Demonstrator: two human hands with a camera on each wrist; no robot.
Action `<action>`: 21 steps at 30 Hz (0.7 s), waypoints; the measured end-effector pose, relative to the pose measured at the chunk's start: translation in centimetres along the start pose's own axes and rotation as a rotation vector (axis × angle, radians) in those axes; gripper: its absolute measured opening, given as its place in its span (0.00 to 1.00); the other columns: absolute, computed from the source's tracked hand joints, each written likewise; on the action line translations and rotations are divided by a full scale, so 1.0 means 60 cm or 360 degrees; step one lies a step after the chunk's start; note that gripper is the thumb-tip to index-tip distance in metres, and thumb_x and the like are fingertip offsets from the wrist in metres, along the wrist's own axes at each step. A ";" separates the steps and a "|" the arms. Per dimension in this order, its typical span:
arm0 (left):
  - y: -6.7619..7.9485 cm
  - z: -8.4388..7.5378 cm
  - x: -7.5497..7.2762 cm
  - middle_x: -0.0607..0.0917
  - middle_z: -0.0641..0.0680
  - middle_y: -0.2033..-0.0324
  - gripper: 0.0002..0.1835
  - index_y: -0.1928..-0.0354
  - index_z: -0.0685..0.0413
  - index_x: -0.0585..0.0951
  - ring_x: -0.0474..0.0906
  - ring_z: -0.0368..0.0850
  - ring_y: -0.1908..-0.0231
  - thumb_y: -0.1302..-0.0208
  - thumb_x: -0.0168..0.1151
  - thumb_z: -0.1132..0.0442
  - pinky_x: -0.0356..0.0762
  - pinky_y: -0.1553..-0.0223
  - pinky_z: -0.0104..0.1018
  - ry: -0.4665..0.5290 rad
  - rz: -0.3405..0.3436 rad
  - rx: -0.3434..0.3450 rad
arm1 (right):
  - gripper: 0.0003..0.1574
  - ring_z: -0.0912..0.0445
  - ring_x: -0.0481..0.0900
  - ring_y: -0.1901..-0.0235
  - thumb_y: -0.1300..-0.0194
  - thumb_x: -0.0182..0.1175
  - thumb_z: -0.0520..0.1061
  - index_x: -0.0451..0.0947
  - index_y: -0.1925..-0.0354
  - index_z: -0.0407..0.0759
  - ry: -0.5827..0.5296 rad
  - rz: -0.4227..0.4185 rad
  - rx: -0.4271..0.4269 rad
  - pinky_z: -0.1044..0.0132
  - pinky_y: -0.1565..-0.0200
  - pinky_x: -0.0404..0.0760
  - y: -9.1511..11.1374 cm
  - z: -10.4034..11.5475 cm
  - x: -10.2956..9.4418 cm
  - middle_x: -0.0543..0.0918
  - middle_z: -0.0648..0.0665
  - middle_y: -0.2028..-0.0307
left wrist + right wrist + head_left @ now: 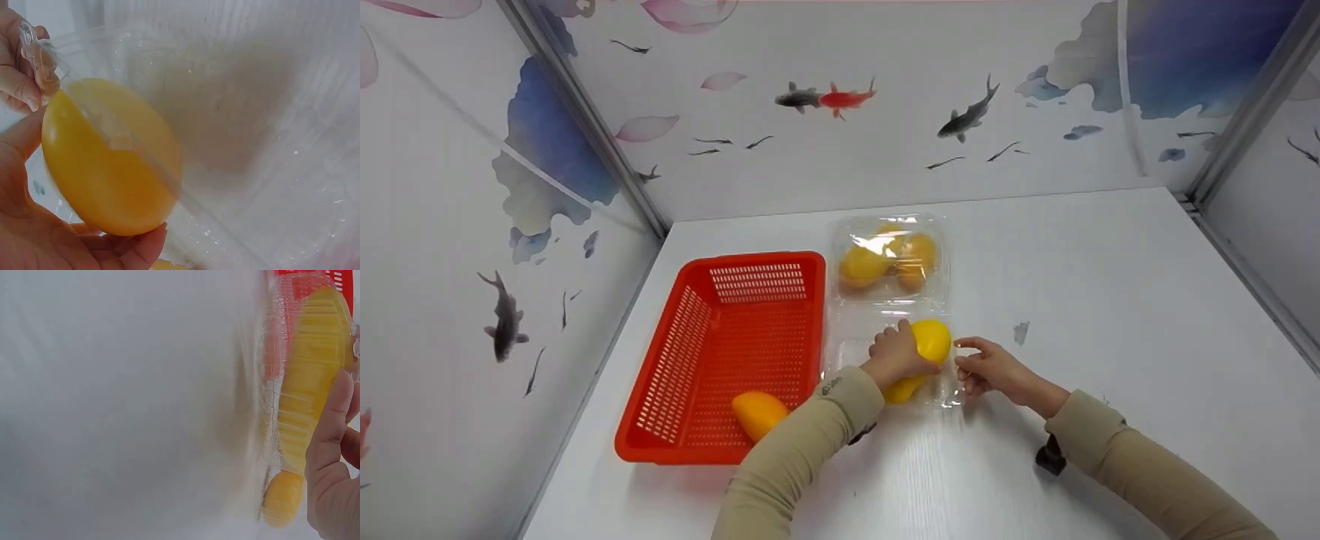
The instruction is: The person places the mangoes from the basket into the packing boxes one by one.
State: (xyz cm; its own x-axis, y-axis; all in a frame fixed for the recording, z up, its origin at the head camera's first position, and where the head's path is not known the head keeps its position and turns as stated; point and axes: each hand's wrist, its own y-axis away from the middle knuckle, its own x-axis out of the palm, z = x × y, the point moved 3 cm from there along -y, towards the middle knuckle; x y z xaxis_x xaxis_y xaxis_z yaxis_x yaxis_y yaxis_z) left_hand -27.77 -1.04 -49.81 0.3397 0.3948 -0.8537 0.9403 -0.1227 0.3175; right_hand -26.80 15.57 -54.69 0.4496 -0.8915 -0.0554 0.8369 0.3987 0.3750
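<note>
My left hand point(897, 354) grips a yellow mango point(933, 341), its fingers curled round the fruit over a clear plastic box point(846, 352). A second yellow mango point(901, 391) shows below the hand, partly hidden by it. In the left wrist view, part of the gripped mango point(101, 169) appears through the clear plastic. At the box's right side, my right hand point(994, 370) pinches the plastic edge between thumb and fingers. The right wrist view shows yellow fruit point(312, 382) through the ribbed wall, close to that hand point(332, 455).
Left of the box stands a red slotted basket point(750, 259) with an orange-yellow mango point(758, 414) in its near end, partly behind the left sleeve. Another clear plastic box point(840, 225) with several yellow fruits point(864, 264) lies behind. Printed panels wall the white table point(1080, 262).
</note>
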 end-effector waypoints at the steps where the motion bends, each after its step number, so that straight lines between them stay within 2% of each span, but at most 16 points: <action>1: 0.001 0.001 0.001 0.71 0.60 0.53 0.48 0.36 0.58 0.57 0.67 0.53 0.53 0.56 0.68 0.44 0.65 0.50 0.45 0.0001 0.0008 0.0002 | 0.32 0.61 0.73 0.83 0.31 0.48 0.43 0.50 0.36 0.32 -0.0001 -0.0002 -0.0003 0.69 0.73 0.78 0.000 0.000 0.000 0.74 0.48 0.76; 13: -0.002 0.010 0.008 0.67 0.57 0.52 0.48 0.34 0.54 0.55 0.64 0.52 0.52 0.55 0.71 0.52 0.63 0.44 0.45 0.0139 0.0106 -0.0063 | 0.32 0.60 0.73 0.82 0.31 0.48 0.44 0.50 0.36 0.32 0.0019 0.0011 -0.0009 0.70 0.72 0.79 0.002 0.001 -0.002 0.74 0.48 0.75; 21: -0.002 0.011 0.009 0.68 0.58 0.51 0.49 0.35 0.56 0.55 0.65 0.52 0.51 0.56 0.72 0.53 0.65 0.45 0.46 0.0121 0.0090 0.0000 | 0.32 0.61 0.72 0.83 0.31 0.48 0.43 0.49 0.36 0.31 -0.0003 0.0019 -0.0044 0.68 0.72 0.80 0.002 0.000 -0.003 0.73 0.48 0.76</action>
State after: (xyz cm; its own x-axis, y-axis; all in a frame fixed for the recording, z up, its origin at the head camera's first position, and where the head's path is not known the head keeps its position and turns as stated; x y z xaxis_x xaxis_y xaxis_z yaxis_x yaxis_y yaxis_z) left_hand -27.69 -1.43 -50.60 0.3898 0.4551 -0.8006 0.9196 -0.1467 0.3644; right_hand -26.75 15.78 -54.66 0.4591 -0.8870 -0.0493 0.8397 0.4152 0.3498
